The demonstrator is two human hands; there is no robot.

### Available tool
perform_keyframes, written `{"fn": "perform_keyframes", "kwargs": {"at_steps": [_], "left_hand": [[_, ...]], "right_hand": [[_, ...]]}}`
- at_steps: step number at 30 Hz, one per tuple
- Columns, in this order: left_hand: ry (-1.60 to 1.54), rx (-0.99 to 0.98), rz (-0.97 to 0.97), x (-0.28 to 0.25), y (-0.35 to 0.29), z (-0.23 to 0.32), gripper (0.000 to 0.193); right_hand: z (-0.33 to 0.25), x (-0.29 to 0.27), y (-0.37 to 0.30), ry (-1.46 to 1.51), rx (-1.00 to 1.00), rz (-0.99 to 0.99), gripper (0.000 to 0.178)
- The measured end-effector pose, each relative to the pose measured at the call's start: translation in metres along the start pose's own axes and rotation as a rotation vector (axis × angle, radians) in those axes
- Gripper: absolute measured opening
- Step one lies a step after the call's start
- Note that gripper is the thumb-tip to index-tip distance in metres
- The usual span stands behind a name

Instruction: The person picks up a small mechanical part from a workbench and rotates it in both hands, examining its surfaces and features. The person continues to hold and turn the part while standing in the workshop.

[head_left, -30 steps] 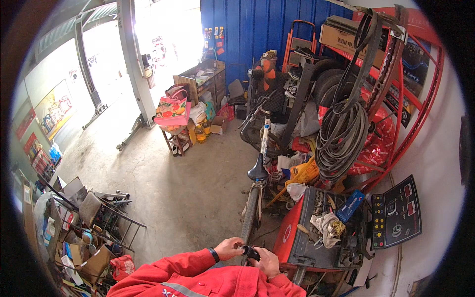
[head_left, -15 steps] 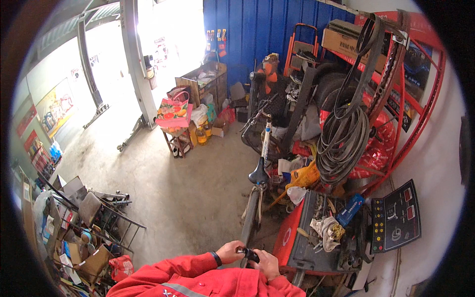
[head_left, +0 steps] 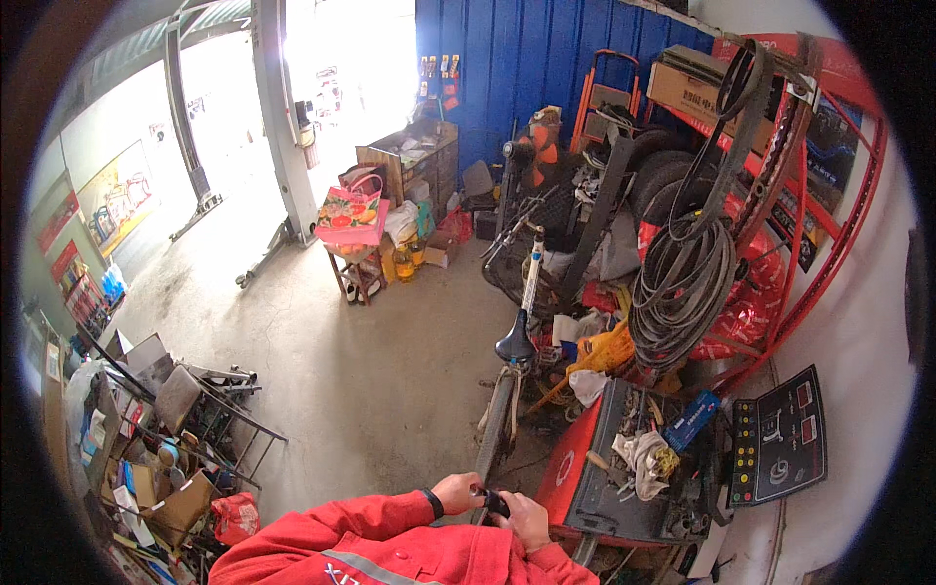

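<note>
Low in the picture, close to my red jacket, both hands come together around a small black object (head_left: 496, 503) whose kind I cannot make out. My left hand (head_left: 454, 493), with a dark band at the wrist, is closed on its left end. From the other side my right hand (head_left: 527, 520) grips it, fingers curled and partly hidden. Just beyond the hands stands a bicycle, its rear tyre (head_left: 495, 419) nearest to me and its dark saddle (head_left: 515, 348) further off.
To the right is a red and grey machine (head_left: 585, 468) with a cloth (head_left: 643, 460) and a blue box (head_left: 692, 419) on top. A control panel (head_left: 777, 439) leans beside it. Coiled hoses (head_left: 682, 292) hang above. Cartons and scrap (head_left: 180, 507) pile up at left.
The whole view has shifted slightly, so the background sits a little further right and lower. Both hands stay together on the black object, nearly in the same place.
</note>
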State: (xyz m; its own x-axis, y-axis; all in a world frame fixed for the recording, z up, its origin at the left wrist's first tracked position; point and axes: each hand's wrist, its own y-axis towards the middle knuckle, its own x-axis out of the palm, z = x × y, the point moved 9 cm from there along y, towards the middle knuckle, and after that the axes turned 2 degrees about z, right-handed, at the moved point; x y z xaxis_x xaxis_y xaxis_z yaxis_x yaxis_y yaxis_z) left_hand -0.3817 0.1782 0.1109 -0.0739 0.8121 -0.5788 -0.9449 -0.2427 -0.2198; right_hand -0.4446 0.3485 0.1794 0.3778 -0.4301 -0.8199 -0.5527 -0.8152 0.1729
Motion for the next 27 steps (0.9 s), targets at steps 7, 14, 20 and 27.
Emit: {"fn": "perform_keyframes", "kwargs": {"at_steps": [7,14,20,27], "left_hand": [[0.035,-0.007,-0.009,-0.001,-0.001,-0.001,0.047],[0.003,0.017,0.026,-0.003,-0.007,0.000,0.045],[0.017,-0.035,0.056,-0.007,-0.011,0.004,0.045],[0.011,-0.011,0.085,-0.008,-0.011,0.004,0.045]], "right_hand": [[0.003,0.012,-0.001,-0.012,0.015,-0.050,0.051],[0.004,0.018,-0.005,-0.010,0.007,-0.050,0.053],[0.001,0.016,-0.006,-0.014,0.005,-0.026,0.054],[0.002,0.015,-0.005,-0.009,0.035,-0.038,0.054]]}}
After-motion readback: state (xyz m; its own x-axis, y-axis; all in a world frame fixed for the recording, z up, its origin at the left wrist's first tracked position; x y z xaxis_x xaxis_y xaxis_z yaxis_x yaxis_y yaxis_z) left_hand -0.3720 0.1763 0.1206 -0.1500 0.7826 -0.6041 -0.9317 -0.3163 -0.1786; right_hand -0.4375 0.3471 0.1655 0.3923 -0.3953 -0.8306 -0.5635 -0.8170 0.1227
